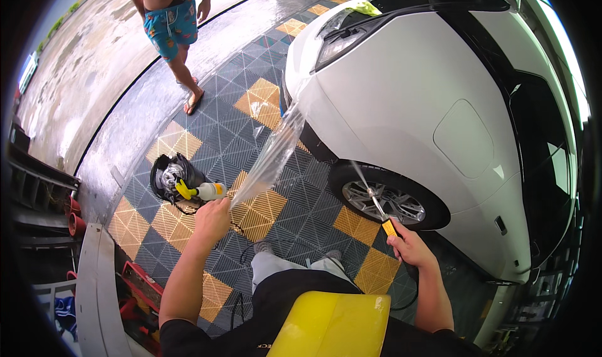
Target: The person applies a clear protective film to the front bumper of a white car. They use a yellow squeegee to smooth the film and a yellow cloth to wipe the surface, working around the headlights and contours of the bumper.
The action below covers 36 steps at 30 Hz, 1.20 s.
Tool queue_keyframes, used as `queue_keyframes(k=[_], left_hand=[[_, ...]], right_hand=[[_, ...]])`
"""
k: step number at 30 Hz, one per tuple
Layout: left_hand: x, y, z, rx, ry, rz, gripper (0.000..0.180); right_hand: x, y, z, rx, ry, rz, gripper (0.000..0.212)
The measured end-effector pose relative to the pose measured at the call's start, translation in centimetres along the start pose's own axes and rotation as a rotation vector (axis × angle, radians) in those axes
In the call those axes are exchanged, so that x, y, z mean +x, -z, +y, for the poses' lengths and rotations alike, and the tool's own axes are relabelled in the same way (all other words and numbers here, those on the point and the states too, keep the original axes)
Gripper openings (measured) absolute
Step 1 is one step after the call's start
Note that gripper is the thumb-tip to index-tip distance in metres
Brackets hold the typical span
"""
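Observation:
My left hand point(214, 220) is closed on the end of a long strip of clear plastic film point(274, 150). The film stretches, taut and creased, up to the rear corner of the white car point(401, 84). In my right hand point(414, 245) is a spray gun point(379, 207) with a thin metal nozzle and a yellow label on its body. A fine whitish jet leaves the nozzle toward the car's side, above the rear wheel point(401, 200). From the gun's grip a dark hose hangs down beside my right forearm.
Left of my left hand stands a dark bucket-like container point(177, 175) with a white spray bottle with a yellow head point(204, 191). Another person point(172, 37) in teal shorts stands at the upper left. Grey and tan floor tiles point(216, 122) lie below. Metal shelving point(94, 282) edges the left.

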<state>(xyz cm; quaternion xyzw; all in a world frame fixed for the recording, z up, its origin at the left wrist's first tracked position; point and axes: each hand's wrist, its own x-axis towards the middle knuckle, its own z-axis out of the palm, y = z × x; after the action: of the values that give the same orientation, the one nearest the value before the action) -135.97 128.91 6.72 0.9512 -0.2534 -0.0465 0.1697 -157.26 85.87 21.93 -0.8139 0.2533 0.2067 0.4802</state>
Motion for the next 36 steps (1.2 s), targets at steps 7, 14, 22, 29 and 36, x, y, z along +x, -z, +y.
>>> queue_keyframes(k=[7, 14, 22, 29, 36], left_hand=[[1.2, 5.2, 0.3, 0.125, -0.044, 0.111, 0.006], [2.0, 8.6, 3.3, -0.021, -0.19, 0.014, 0.011], [-1.9, -3.8, 14.0, -0.414, -0.401, -0.044, 0.012], [-2.4, -1.4, 7.4, -0.404, -0.164, -0.109, 0.012], [-0.2, 7.6, -0.7, -0.213, -0.02, -0.074, 0.007]], right_hand=[[0.0, -0.2, -2.2, -0.076, -0.022, 0.033, 0.062], [-1.8, -1.3, -3.0, -0.175, -0.025, 0.034, 0.063], [-2.3, -1.6, -3.8, -0.169, -0.078, 0.116, 0.064], [-2.2, -1.3, -6.0, -0.326, -0.038, 0.075, 0.062], [-0.9, -1.3, -5.5, -0.362, 0.014, 0.021, 0.064]])
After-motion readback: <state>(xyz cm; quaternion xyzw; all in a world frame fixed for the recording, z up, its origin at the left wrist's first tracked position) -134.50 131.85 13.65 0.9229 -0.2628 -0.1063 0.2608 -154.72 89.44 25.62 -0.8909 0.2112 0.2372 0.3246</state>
